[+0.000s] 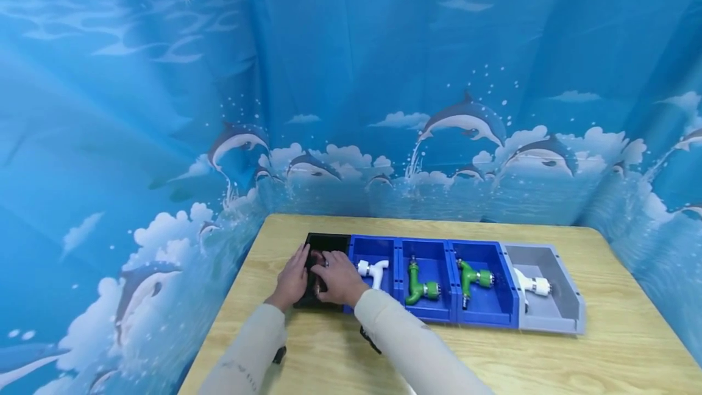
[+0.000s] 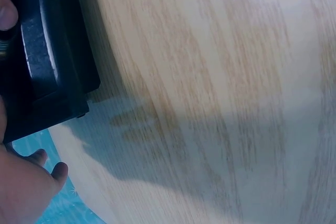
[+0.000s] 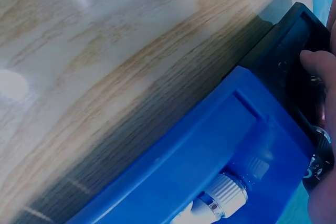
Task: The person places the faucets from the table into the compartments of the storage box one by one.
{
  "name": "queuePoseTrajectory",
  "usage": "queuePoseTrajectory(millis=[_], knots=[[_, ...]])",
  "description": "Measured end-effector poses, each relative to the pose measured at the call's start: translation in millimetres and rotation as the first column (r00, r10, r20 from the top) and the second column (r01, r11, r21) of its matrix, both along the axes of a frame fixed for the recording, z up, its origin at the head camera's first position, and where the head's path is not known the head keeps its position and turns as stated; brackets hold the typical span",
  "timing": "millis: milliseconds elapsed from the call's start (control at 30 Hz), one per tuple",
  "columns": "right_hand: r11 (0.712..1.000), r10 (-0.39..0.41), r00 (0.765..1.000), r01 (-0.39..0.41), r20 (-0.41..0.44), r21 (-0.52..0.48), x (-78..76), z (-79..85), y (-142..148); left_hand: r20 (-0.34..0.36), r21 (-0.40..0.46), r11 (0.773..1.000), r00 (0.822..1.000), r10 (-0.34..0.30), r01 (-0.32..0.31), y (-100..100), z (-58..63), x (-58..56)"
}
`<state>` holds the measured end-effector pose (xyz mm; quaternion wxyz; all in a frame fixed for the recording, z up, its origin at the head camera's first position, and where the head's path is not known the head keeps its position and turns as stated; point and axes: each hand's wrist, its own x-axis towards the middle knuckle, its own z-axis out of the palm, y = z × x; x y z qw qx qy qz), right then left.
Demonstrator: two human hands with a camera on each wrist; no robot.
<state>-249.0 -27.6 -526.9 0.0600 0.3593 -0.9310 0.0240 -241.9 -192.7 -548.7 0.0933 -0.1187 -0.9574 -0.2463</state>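
Observation:
A black bin (image 1: 331, 242) stands at the left end of a row of bins, and both hands are at it. Inside lies a copper-brown tap (image 1: 317, 288), partly covered by the fingers. My right hand (image 1: 341, 278) reaches down over the bin and grips the tap; chrome and black parts of the tap (image 3: 319, 163) show beside the palm in the right wrist view. My left hand (image 1: 292, 280) lies along the bin's left wall with its fingers extended. In the left wrist view, fingertips of the left hand (image 2: 26, 190) show past the bin's edge.
To the right, blue bins hold a white tap (image 1: 376, 270), a green tap (image 1: 418, 288) and another green tap (image 1: 473, 277). A grey bin (image 1: 548, 316) at the right end holds a white tap (image 1: 534, 285). Behind the wooden table (image 1: 620, 297) hangs a dolphin-printed curtain (image 1: 384, 78).

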Motion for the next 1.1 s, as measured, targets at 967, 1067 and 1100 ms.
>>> queuePoseTrajectory(millis=[967,1067,1100], knots=[[0.991,-0.010,1.000,0.009,0.011,0.131,-9.7,-8.6,-1.8,0.053,-0.028,0.999,0.998,0.028,-0.026,-1.4,-6.7,-4.0],[0.988,-0.016,1.000,0.014,0.013,0.155,-9.8,-9.8,-2.4,0.058,-0.045,0.999,0.998,0.033,-0.031,-1.5,-7.9,-4.5],[0.987,-0.022,1.000,0.019,0.020,0.159,-9.8,-9.5,-2.5,0.062,-0.048,0.998,0.997,0.035,-0.032,-1.1,-7.9,-5.0]])
